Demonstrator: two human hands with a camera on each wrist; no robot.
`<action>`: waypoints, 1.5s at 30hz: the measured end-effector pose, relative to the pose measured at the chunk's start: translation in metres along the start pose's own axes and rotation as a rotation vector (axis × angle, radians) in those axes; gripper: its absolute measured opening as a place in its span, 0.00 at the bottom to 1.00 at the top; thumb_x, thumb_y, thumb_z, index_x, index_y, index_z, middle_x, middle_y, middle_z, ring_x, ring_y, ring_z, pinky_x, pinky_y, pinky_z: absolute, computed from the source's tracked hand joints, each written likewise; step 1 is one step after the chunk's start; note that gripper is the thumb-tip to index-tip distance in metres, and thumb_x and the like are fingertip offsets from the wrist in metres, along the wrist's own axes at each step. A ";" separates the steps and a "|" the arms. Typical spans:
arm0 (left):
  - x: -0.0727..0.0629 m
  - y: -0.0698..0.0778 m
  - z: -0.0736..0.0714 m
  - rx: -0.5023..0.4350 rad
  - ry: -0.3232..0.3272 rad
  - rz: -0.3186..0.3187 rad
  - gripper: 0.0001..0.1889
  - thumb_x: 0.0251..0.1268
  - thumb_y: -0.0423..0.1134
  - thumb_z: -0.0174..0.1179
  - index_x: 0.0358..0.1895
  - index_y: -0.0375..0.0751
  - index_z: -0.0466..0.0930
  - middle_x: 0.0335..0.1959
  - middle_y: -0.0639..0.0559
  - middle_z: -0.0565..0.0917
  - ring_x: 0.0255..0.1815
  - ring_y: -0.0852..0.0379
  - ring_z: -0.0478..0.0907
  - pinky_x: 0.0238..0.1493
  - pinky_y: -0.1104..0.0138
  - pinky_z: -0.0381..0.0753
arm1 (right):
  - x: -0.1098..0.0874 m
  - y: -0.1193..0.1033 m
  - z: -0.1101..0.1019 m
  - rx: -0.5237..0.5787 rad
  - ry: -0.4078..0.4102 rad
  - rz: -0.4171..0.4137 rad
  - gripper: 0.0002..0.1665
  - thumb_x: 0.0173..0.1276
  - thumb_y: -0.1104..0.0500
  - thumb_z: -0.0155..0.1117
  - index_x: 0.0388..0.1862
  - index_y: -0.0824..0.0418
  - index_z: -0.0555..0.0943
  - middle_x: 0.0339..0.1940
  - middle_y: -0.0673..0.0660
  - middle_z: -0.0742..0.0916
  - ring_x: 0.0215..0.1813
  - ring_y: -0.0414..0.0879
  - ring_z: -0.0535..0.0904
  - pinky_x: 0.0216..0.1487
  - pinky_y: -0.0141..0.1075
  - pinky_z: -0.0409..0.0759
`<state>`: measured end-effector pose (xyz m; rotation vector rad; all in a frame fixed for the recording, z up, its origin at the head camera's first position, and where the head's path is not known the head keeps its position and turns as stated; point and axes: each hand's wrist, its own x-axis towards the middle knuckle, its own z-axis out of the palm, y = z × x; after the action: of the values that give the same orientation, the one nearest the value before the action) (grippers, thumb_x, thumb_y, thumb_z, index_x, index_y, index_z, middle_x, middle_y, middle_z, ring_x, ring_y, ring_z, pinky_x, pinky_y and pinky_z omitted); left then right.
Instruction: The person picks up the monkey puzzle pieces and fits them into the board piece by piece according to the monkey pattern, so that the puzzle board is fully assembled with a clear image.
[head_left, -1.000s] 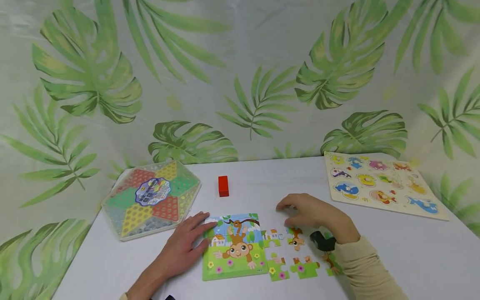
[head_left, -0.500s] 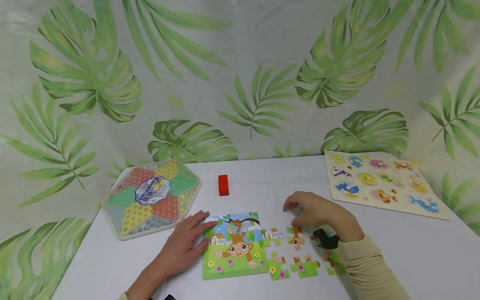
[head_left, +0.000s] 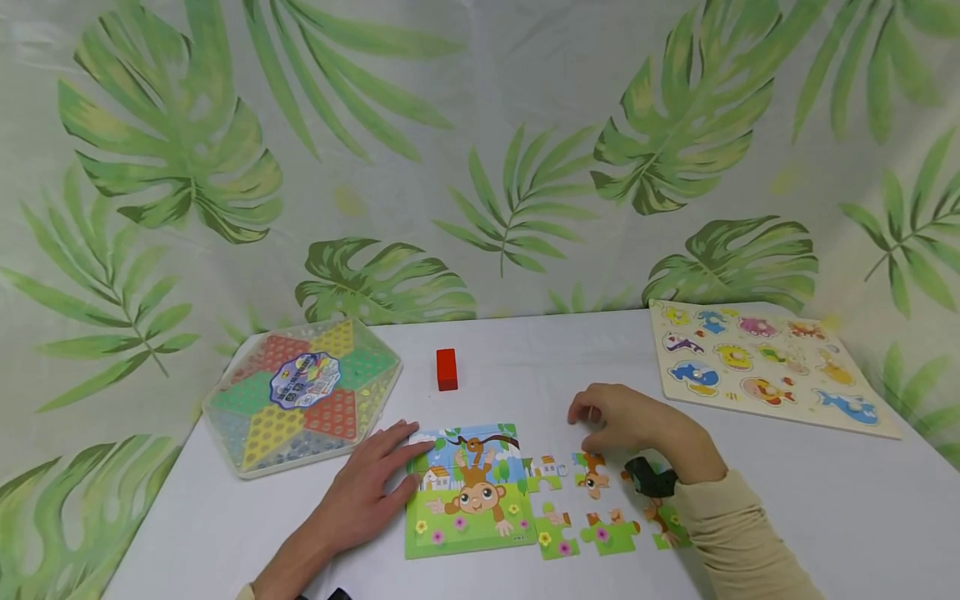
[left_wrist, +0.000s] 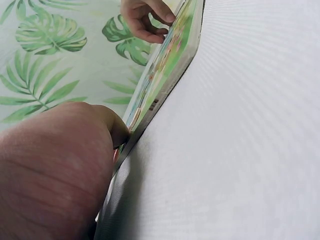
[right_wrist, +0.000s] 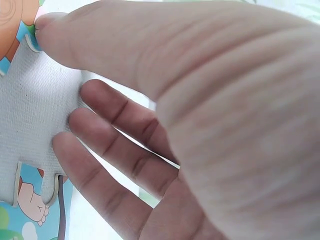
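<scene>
A square monkey jigsaw puzzle (head_left: 472, 500) lies on the white table, its picture showing a monkey hanging from a branch. My left hand (head_left: 363, 483) rests at its left edge, fingers extended and fingertips over the border; in the left wrist view the thumb side of this hand (left_wrist: 60, 165) lies along the board's edge. To the right, my right hand (head_left: 626, 421) is just beyond several loose jigsaw pieces (head_left: 611, 535), fingers loosely bent and apart. Nothing sits between them in the right wrist view, where the thumb (right_wrist: 55, 40) overlaps the edge of a loose piece (right_wrist: 10, 30).
A hexagonal Chinese checkers box (head_left: 300, 400) lies at the left. Behind the jigsaw stands a red block (head_left: 447, 371). A wooden peg puzzle board with sea animals (head_left: 772, 367) is at the back right, in front of a leaf-patterned cloth (head_left: 525, 167).
Over the first half second, my right hand shifted slightly to the right, away from the jigsaw board, then stayed nearly still. The left hand and the pieces have kept their places.
</scene>
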<state>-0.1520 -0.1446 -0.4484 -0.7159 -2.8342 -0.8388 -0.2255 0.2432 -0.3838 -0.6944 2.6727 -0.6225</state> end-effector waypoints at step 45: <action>0.001 -0.001 -0.001 0.001 -0.002 0.013 0.22 0.70 0.40 0.64 0.67 0.52 0.81 0.75 0.48 0.73 0.79 0.43 0.65 0.78 0.43 0.62 | 0.005 -0.006 0.005 0.030 -0.014 -0.018 0.09 0.69 0.55 0.73 0.43 0.54 0.82 0.34 0.47 0.81 0.37 0.41 0.74 0.40 0.35 0.76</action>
<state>-0.1535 -0.1452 -0.4481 -0.7351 -2.8280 -0.8348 -0.2259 0.2341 -0.3861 -0.7129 2.6419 -0.6586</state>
